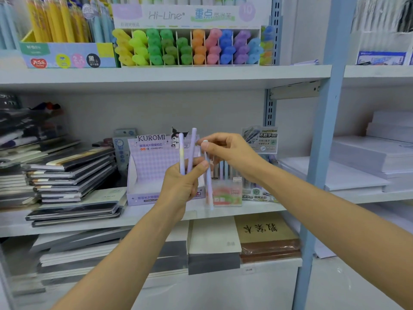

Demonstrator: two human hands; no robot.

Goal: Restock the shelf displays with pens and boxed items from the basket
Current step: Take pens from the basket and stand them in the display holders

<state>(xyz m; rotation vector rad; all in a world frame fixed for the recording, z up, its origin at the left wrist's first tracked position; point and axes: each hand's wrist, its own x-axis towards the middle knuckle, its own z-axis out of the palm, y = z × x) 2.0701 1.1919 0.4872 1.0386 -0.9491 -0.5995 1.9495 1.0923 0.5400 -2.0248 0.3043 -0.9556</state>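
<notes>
I count three pens, all held in front of the middle shelf (156, 212). The left hand (182, 186) is curled round two of them and holds them upright, side by side. One is the banded pen (181, 153), pale purple with a yellowish band. The other is the lilac pen (191, 151), which leans a little to the right. Both tops rise above the fingers. The right hand (230, 153) pinches the third pen (209, 186) at its top end between thumb and fingertips. That pen hangs almost straight down, just beside the left thumb — whether it touches the thumb I cannot tell.

Behind the hands stands one purple Kuromi display box (149, 168), on the middle shelf. To its right I make out two smaller displays: a pink-and-green pack (226, 195) and a green-labelled pencil display (260, 139).

On the upper shelf (290, 73) there is one Hi-Line highlighter display (187, 15), with ten columns of coloured caps as far as I can count — yellow at the left through to light blue at the right. One box of yellow and blue pens (67, 54) sits to its left.

At the left of the middle shelf lies one leaning stack of dark notebooks (71, 173). The bay to the right holds stacks of white paper (357, 171).
</notes>
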